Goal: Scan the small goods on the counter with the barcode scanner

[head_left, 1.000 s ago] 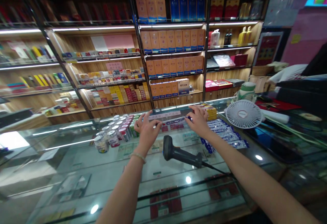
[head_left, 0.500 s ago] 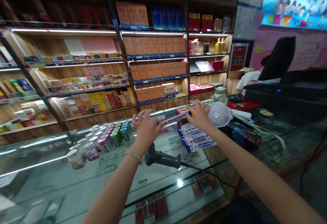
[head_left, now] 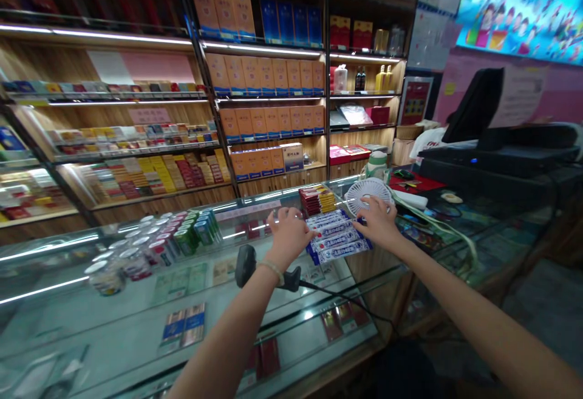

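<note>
Long blue-and-white packets (head_left: 339, 238) lie stacked in rows on the glass counter (head_left: 255, 317). My left hand (head_left: 289, 236) is at the left end of a packet, thumb and fingers pinched at its tip. At the right end of the same packet is my right hand (head_left: 378, 223), its thumb and fingertips on the wrapper. The packet between my hands rests low over the pile. A dark handheld scanner (head_left: 246, 265) with a cable lies partly behind my left wrist. Red and yellow packets (head_left: 317, 198) are piled just beyond the blue ones.
A white round fan (head_left: 368, 191) stands behind my right hand. Small jars (head_left: 104, 274) and green cans (head_left: 186, 238) stand in rows at the left. A green-and-white bottle (head_left: 377, 165), a black monitor (head_left: 476, 104) and pale cables are at the right. Stocked shelves line the back wall.
Both hands have come down with the long packet, from above the counter to the pile of blue-and-white packets. The view has shifted somewhat.
</note>
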A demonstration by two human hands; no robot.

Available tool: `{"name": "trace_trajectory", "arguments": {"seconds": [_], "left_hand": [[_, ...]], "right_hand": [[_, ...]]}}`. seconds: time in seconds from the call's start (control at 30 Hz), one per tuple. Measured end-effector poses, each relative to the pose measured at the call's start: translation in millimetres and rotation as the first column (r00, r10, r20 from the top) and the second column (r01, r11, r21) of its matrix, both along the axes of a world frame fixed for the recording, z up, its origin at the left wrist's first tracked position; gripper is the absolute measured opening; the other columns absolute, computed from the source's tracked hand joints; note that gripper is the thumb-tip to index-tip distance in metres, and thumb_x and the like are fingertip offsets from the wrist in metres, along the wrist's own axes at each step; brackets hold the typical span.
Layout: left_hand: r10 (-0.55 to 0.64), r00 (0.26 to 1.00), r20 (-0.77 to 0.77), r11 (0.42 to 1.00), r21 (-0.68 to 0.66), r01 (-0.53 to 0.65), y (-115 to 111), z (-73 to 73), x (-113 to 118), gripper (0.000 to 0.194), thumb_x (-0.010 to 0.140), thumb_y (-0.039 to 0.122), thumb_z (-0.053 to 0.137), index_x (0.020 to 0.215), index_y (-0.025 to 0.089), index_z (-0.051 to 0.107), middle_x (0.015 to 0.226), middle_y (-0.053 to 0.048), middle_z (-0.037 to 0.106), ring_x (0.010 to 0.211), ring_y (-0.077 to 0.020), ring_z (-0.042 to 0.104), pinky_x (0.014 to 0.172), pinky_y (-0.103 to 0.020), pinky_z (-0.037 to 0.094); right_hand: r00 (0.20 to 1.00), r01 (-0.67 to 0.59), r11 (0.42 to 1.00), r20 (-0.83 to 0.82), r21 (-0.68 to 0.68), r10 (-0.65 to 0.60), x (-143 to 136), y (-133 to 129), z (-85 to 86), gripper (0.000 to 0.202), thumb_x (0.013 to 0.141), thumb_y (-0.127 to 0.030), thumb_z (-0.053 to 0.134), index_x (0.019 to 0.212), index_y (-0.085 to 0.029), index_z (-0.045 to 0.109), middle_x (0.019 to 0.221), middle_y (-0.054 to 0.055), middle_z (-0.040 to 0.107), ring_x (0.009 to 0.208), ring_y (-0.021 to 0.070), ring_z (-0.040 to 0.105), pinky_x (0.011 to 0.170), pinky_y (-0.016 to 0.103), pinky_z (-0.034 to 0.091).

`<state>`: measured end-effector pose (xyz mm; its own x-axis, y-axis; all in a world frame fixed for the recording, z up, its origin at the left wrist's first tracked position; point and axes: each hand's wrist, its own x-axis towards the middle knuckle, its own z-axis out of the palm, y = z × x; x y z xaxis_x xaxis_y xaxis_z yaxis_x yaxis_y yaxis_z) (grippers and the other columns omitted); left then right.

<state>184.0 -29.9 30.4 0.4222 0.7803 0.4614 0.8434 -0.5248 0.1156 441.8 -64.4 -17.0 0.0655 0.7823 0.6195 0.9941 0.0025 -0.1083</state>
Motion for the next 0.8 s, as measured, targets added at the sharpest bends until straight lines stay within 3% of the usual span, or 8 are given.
{"name": "trace_trajectory", "arguments": {"seconds": [0.23, 0.53, 0.8], "left_hand": [[0.075, 0.994, -0.076, 0.997, 0.028, -0.073, 6.8, -12.9, 6.4, 0.033, 0.085, 0.05, 0.065, 0.071, 0.023, 0.077, 0.116, -0.011, 0.064, 0.123, -0.0362, 0.045, 0.111, -0.066, 0.022], [0.094, 0.991, -0.097, 0.99, 0.111, -0.083, 6.5, -20.0, 7.7, 0.027, 0.077, 0.047, 0.075, 0.075, 0.021, 0.073, 0.123, -0.013, 0.06, 0.124, -0.0357, 0.044, 0.113, -0.063, 0.023], [0.098, 0.993, -0.066, 0.983, 0.16, -0.086, 7.0, -25.8, 6.8, 0.038, 0.079, 0.043, 0.074, 0.112, 0.025, 0.068, 0.138, -0.014, 0.054, 0.135, -0.0359, 0.04, 0.115, -0.062, 0.023]], "right_hand": [[0.998, 0.007, 1.0, 0.06, 0.02, -0.008, -3.0, 4.0, -14.3, 0.017, 0.09, -0.036, 0.06, 0.085, -0.022, 0.069, 0.143, 0.012, 0.053, 0.14, 0.0355, 0.034, 0.108, 0.067, 0.023], [0.994, 0.021, 0.996, 0.109, 0.083, -0.03, -6.2, 8.2, -25.0, 0.014, 0.089, -0.033, 0.06, 0.095, -0.022, 0.066, 0.143, 0.014, 0.054, 0.139, 0.0349, 0.036, 0.11, 0.064, 0.021], [0.991, 0.011, 0.993, 0.129, 0.119, -0.027, -10.5, 6.5, -29.8, 0.024, 0.09, -0.032, 0.058, 0.111, -0.023, 0.066, 0.147, 0.015, 0.05, 0.142, 0.0353, 0.033, 0.113, 0.064, 0.018]]}}
